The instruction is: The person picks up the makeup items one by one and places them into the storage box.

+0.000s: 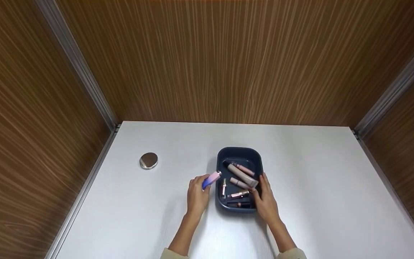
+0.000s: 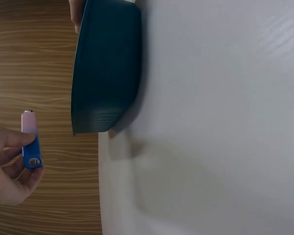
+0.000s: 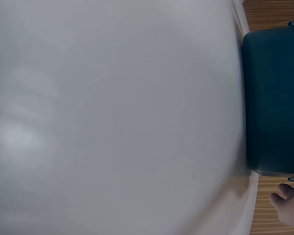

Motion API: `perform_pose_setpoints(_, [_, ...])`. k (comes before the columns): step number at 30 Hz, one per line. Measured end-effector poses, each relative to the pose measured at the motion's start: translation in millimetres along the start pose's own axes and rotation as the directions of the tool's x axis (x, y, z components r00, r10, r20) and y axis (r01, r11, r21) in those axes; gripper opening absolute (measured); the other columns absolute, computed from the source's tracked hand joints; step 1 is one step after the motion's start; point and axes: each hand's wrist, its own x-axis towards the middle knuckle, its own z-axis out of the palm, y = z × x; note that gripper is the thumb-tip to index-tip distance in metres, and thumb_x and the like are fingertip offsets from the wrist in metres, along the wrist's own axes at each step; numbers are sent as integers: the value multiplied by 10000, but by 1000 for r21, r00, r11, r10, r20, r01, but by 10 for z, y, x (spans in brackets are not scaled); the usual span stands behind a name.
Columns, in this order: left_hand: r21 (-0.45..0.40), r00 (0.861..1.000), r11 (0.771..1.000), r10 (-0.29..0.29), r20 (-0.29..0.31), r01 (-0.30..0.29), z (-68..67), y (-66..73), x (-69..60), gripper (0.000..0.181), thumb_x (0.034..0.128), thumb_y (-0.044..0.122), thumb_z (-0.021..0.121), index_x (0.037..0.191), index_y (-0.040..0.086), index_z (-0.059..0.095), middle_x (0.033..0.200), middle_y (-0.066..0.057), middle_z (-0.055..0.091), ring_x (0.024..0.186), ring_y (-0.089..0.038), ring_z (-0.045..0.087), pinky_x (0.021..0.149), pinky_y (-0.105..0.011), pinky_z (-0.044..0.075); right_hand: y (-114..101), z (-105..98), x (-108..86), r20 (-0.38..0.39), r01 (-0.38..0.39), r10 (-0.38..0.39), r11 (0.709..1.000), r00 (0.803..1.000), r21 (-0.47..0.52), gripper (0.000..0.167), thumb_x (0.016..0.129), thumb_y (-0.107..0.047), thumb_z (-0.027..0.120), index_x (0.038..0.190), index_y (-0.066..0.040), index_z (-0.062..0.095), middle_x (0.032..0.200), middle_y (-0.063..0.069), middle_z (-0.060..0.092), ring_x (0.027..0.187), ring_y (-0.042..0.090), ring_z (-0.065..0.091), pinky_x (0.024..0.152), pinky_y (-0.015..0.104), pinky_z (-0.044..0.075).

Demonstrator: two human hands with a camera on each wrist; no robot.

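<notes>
A pink-and-blue lighter [image 2: 30, 139] with a metal top is pinched between the thumb and fingers of my left hand [image 1: 197, 194], just off the left rim of a dark blue bin [image 1: 239, 151]. On the bin's right side, my right hand [image 1: 267, 203] grips the wall, thumb over the rim and fingers along the outside. Inside lie a grey squeeze tube [image 1: 242, 175], a pink tube [image 1: 245, 169], a pale mauve tube [image 1: 239, 183] and several lipsticks [image 1: 239, 194]. The right wrist view shows the bin's outer wall [image 3: 274, 98] and part of the right hand [image 3: 291, 205].
A round, shiny compact [image 1: 148, 160] lies on the white table [image 1: 120, 216], left of the bin. Wood-grain panels [image 1: 207, 64] with metal edge strips [image 1: 81, 64] enclose the table at the back and both sides.
</notes>
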Motion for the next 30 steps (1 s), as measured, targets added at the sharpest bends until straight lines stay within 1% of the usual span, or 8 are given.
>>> perform_pose_setpoints(5, [-4, 1000, 1000, 14, 0, -14, 46, 19, -46, 303, 719, -71, 698, 1008, 15, 672, 962, -100, 639, 889, -267, 560, 822, -369, 444, -5, 3, -6, 5, -4, 4, 1000, 1000, -3, 557, 953, -209, 489, 1413, 27, 281, 1486, 152, 199, 1319, 361, 212, 1007, 519, 236])
perform_pose_setpoints(11, [0, 1000, 1000, -1, 8, 1, 79, 52, -89, 308, 718, -75, 697, 1011, 18, 672, 967, -101, 643, 891, -265, 565, 822, -369, 447, 0, 4, -3, 10, 4, -4, 1000, 1000, -6, 556, 952, -200, 487, 1408, 41, 280, 1482, 163, 203, 1322, 357, 208, 1016, 511, 226])
perform_pose_setpoints(17, [-14, 1000, 1000, -4, 30, 4, 109, 97, -110, 311, 725, -62, 700, 1024, 18, 665, 979, -104, 637, 903, -265, 558, 826, -374, 444, 4, -6, 1, 4, 17, -17, 1000, 1000, -5, 547, 947, -174, 493, 1401, 52, 287, 1477, 177, 208, 1321, 359, 209, 1022, 499, 219])
perform_pose_setpoints(23, [1, 998, 1000, 4, 57, -4, 165, 140, -123, 306, 739, -46, 697, 1036, 21, 664, 1002, -101, 633, 927, -259, 557, 835, -360, 444, 5, -6, 8, -4, 12, -12, 1000, 1000, 9, 543, 948, -172, 494, 1400, 51, 290, 1478, 173, 209, 1323, 355, 207, 1022, 497, 220])
perform_pose_setpoints(25, [1, 998, 1000, 10, 58, -10, 188, 157, -135, 303, 735, -44, 702, 1029, 23, 668, 999, -100, 634, 929, -258, 558, 835, -358, 443, 4, -6, 11, -6, 9, -8, 1000, 1000, 13, 543, 948, -172, 495, 1401, 50, 291, 1478, 171, 210, 1323, 355, 207, 1021, 498, 222])
perform_pose_setpoints(30, [-10, 999, 1000, 1, 52, -1, 245, 193, -170, 307, 725, -45, 712, 1019, 33, 674, 981, -86, 634, 922, -248, 559, 824, -362, 450, 7, -8, 8, -7, 9, -9, 1000, 1000, 10, 540, 948, -170, 496, 1397, 53, 296, 1476, 173, 214, 1321, 351, 215, 1019, 492, 231])
